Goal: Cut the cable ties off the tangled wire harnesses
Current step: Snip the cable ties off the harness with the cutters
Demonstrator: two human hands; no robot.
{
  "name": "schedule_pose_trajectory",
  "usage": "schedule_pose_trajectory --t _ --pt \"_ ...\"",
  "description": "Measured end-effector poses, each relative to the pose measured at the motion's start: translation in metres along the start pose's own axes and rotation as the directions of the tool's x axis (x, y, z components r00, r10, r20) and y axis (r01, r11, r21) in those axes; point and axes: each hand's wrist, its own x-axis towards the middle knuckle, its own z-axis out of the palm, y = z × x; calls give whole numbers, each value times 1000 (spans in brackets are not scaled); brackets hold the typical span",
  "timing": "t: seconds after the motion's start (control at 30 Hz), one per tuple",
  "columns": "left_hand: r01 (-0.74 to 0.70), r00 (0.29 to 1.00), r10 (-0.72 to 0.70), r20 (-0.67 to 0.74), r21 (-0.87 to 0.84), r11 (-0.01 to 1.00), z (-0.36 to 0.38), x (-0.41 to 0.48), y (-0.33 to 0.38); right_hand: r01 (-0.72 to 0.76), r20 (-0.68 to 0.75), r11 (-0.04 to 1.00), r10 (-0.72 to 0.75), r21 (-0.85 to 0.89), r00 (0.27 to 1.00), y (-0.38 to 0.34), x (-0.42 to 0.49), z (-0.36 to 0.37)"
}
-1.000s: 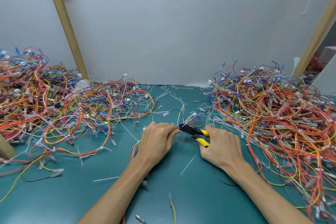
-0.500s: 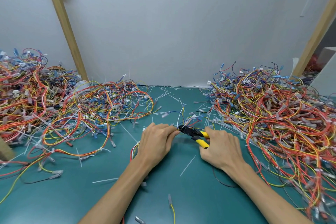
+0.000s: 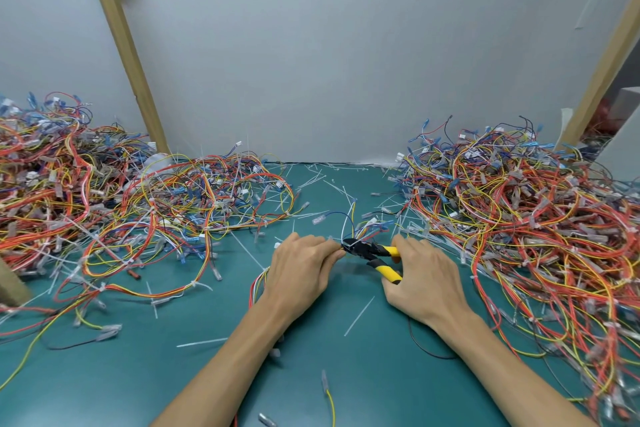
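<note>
Work sits at the centre of the green surface (image 3: pixel 363 374), between the two hands. The left hand (image 3: pixel 299 267) lies knuckles-up with fingers curled, pinching a small wire harness (image 3: pixel 355 224) at its fingertips. The right hand (image 3: pixel 424 277) grips the yellow-and-black handles of the cutters (image 3: pixel 369 251). The cutters' long axis runs left-right, nose pointing left and meeting the bundle directly at the left fingertips, so the cut point is touching-close to the left hand and lies left of the right hand. The handles stand apart. Whether the jaws already enclose a tie is too small to tell, and the tie itself cannot be made out. The harness is thin: blue, white, yellow and red leads fan out on the far side of the nose, and further leads emerge beside the left wrist. Large tangled piles lie to the left (image 3: pixel 104 204) and right (image 3: pixel 536 218), and loose white tie offcuts (image 3: pixel 359 316) litter the surface. Judgement: many harnesses appear to await processing.
</note>
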Motion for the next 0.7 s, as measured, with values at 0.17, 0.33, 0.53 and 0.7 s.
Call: schedule_pose_trajectory --t 0.17,0.33,0.53,0.7 --pt "6 1000 -6 10 2 1000 -1 -1 1 -36 47 999 35 10 998 -1 1 1" --pt "18 1000 -17 21 -13 1000 -1 0 1 -25 62 1000 25 -4 998 1 3 2" --pt "44 998 -42 49 -36 998 0 -2 0 -29 69 999 28 16 997 1 3 1" --pt "151 983 -134 126 -137 979 2 -2 0 -52 44 998 51 40 998 -1 0 0"
